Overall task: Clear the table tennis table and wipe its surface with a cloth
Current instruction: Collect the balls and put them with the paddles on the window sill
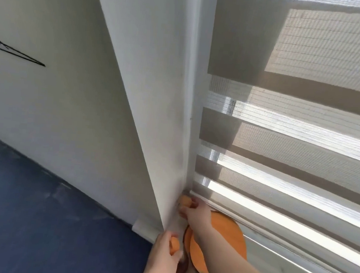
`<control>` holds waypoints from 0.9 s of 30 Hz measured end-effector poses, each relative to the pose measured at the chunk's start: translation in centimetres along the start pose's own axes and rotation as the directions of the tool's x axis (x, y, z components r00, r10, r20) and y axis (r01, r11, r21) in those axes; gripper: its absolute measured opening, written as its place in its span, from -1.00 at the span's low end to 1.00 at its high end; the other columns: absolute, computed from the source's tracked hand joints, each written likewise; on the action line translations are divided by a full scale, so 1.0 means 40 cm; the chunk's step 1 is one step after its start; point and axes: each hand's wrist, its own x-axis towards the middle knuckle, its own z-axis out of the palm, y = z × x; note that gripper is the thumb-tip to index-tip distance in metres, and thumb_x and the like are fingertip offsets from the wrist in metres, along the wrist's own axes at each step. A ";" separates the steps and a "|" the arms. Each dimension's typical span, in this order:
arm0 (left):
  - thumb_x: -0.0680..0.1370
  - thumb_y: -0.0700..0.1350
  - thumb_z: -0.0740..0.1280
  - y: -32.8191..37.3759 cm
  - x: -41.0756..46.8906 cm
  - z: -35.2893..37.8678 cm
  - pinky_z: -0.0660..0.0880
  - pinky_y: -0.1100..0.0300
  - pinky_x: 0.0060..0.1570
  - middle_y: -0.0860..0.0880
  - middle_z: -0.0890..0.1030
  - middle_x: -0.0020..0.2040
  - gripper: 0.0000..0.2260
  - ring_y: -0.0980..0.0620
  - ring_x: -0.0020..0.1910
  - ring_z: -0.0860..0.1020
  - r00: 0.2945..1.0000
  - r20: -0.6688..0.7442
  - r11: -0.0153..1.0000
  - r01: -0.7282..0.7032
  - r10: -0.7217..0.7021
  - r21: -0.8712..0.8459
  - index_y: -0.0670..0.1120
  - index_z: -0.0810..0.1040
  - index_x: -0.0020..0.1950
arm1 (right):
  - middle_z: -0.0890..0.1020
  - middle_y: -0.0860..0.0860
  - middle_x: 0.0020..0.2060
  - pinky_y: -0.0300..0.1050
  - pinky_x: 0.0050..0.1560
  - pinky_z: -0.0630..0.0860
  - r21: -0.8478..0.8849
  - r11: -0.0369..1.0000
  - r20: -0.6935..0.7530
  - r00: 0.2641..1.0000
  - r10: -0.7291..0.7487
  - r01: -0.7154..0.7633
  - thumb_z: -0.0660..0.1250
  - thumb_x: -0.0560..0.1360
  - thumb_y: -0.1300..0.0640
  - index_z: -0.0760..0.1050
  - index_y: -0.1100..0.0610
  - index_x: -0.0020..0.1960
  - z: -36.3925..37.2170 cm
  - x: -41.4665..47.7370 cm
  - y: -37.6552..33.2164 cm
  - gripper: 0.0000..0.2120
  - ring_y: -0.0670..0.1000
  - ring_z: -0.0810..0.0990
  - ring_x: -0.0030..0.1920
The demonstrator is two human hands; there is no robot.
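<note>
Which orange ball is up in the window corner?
The orange ball at the right hand fingertips, tucked where the wall meets the blind's bottom rail. The other orange ball sits lower, gripped in the left hand beside the paddle.

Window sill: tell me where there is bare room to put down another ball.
The window sill is bare to the right of the orange paddle, below the blind's bottom rail. The corner by the wall is crowded: the right hand sets an orange ball there, and the left hand holds another beside the paddle.
</note>
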 end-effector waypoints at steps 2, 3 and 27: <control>0.55 -0.23 0.35 -0.005 0.000 -0.004 0.55 0.07 0.08 0.02 0.47 0.14 -0.70 -0.05 0.07 0.56 1.000 -0.003 1.000 0.008 -0.008 0.000 0.11 0.42 0.16 | 0.58 -0.11 -0.12 -0.11 0.04 0.60 0.054 0.998 0.004 1.000 0.021 -0.021 0.40 0.46 0.36 0.47 0.16 0.37 0.014 0.011 0.008 -0.51 -0.02 0.60 -0.06; 0.55 -0.23 0.35 -0.007 0.001 -0.005 0.56 0.09 0.07 0.02 0.48 0.13 -0.70 -0.04 0.07 0.56 1.000 -0.009 1.000 0.007 -0.007 -0.001 0.12 0.42 0.15 | 0.59 -0.11 -0.13 -0.08 0.08 0.59 0.086 0.996 -0.003 1.000 0.031 -0.031 0.39 0.47 0.38 0.49 0.19 0.34 0.019 0.016 0.011 -0.55 0.00 0.60 -0.04; 0.57 -0.23 0.32 -0.009 -0.004 -0.016 0.55 0.12 0.12 0.04 0.47 0.14 -0.70 0.07 0.07 0.53 0.999 0.042 1.000 0.031 -0.031 0.004 0.10 0.43 0.20 | 0.57 0.05 0.20 -0.06 0.21 0.55 0.271 0.956 0.030 0.993 0.113 -0.117 0.36 0.45 0.40 0.37 0.19 0.46 -0.008 -0.005 0.044 -0.41 0.05 0.57 0.17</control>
